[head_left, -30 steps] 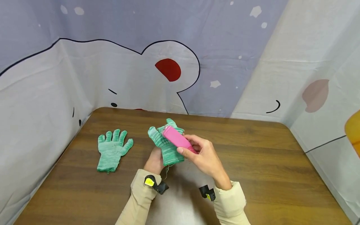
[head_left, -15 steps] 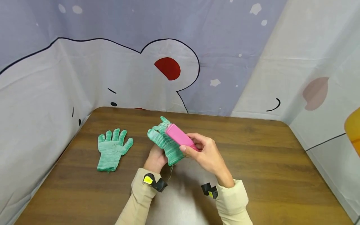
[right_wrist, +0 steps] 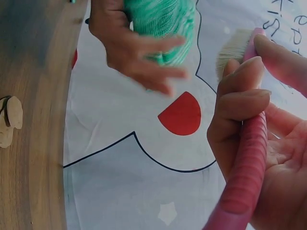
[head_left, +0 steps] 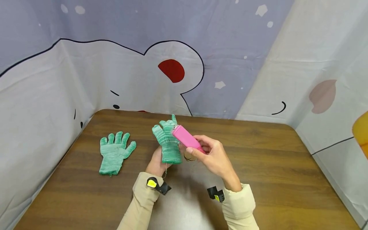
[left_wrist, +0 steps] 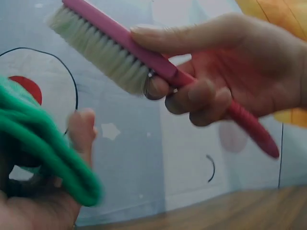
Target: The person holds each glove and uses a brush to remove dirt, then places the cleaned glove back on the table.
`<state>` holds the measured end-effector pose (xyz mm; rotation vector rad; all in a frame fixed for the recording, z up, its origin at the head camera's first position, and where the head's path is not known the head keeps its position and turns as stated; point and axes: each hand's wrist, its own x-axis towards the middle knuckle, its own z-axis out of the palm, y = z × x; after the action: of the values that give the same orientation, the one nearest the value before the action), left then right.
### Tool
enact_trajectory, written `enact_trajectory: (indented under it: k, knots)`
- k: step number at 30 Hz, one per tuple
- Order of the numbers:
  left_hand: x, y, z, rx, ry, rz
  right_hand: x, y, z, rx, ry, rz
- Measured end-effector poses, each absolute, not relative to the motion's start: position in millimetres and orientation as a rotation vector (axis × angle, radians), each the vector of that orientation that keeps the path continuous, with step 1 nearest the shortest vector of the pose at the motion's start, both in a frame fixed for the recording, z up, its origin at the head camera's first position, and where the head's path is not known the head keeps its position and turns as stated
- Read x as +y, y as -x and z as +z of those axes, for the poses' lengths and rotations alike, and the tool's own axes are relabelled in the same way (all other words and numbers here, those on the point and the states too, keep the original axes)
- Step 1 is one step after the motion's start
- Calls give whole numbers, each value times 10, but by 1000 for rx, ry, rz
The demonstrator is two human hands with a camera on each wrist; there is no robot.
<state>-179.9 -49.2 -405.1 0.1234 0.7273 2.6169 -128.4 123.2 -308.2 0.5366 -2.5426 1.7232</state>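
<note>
In the head view, my left hand (head_left: 155, 164) holds up a green knitted glove (head_left: 171, 150), its fingers pointing upward and a loose thread hanging from the cuff. Much of this hand is behind the glove; some of its fingers show stretched out and blurred in the right wrist view. My right hand (head_left: 214, 156) grips a pink brush (head_left: 187, 138) by its ribbed handle, the thumb along its back. Pale bristles (left_wrist: 103, 52) line the brush head, which overlaps the glove's right edge in the head view. A second green glove (head_left: 114, 153) lies flat on the table, left of my hands.
The brown wooden table (head_left: 273, 169) extends to both sides. A printed fabric curtain (head_left: 230, 57) encloses its back and sides. Black wrist mounts (head_left: 161, 187) sit on both beige sleeves (head_left: 238, 204).
The glove in my left hand has turned, first tilting and now standing more upright. The brush has shifted slightly right and up with my right hand. The flat glove stays put.
</note>
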Motion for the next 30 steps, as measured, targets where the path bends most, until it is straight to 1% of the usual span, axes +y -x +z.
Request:
enact_trajectory:
  k: [3, 8, 10, 17, 24, 30]
  knots:
    - [-503, 1807, -4025, 750, -63, 2638, 1241, 1284, -3088, -2546, -520, 1745]
    - [-480, 1920, -4074, 1299, 276, 2623, 1267, 1289, -3096, -2526, -493, 1790]
    - [-487, 1979, -4134, 1396, 343, 2615, 1280, 1295, -3099, -2523, -480, 1790]
    - [-541, 2036, -4182, 1512, 320, 2654, 1304, 1309, -3098, -2542, -462, 1756]
    - [-528, 2058, -4148, 1308, 138, 2735, 1305, 1312, -3105, -2548, -455, 1763]
    - [-529, 2052, -4146, 1231, 98, 2672, 1308, 1319, -3117, -2558, -446, 1756]
